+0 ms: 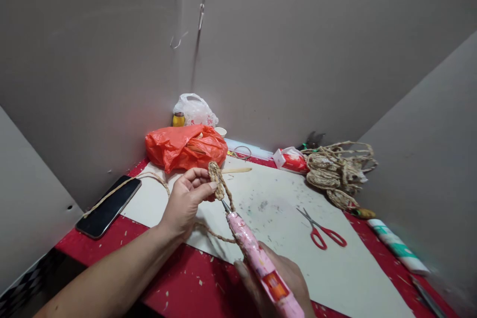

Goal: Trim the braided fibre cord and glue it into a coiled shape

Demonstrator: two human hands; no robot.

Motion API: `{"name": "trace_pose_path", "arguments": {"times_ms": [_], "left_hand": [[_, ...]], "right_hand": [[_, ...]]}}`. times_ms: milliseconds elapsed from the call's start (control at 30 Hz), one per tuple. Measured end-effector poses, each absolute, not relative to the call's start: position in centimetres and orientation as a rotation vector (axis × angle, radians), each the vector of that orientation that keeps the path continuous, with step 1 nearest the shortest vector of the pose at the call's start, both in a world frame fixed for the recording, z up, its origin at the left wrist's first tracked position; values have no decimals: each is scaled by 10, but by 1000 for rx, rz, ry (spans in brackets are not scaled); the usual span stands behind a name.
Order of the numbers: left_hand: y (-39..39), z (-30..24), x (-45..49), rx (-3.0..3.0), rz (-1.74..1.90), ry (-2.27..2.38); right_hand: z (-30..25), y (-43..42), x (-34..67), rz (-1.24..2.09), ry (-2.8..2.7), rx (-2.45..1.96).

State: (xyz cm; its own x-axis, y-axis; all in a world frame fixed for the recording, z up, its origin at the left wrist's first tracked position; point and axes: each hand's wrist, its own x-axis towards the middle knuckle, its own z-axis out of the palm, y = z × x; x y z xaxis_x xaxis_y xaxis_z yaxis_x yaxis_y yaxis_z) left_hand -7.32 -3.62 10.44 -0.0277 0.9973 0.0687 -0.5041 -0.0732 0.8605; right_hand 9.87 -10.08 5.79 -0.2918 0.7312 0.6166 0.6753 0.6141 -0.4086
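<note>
My left hand [190, 194] pinches a small oval coil of twisted straw rope [216, 179] between thumb and fingers, raised over a white board [268, 218]. A loose length of the rope hangs from the coil, and another stretch trails left across a black phone [112, 206]. In my right hand [276, 273] is a pink hot glue gun [257, 258], its fingers wrapped round the grip and partly hidden behind the body. The gun's metal nozzle points up-left and meets, or nearly meets, the lower end of the coil.
Red-handled scissors [322, 228] lie on the board's right side. A bundle of straw rope [335, 169] sits at the back right, beside a red-and-white packet [290, 160]. An orange plastic bag [182, 149] stands behind my left hand. Grey panels [261, 59] enclose the red table.
</note>
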Motion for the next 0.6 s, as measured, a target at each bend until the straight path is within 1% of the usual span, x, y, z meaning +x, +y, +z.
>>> {"name": "trace_pose_path", "arguments": {"times_ms": [167, 433, 600], "left_hand": [[-37, 105, -73, 857, 1455, 792], [-39, 103, -72, 854, 1435, 772], [-36, 105, -74, 860, 1437, 779]], "right_hand": [[54, -101, 98, 111, -2040, -1093], [47, -100, 99, 50, -2038, -1120], [43, -101, 105, 100, -2040, -1045]]}}
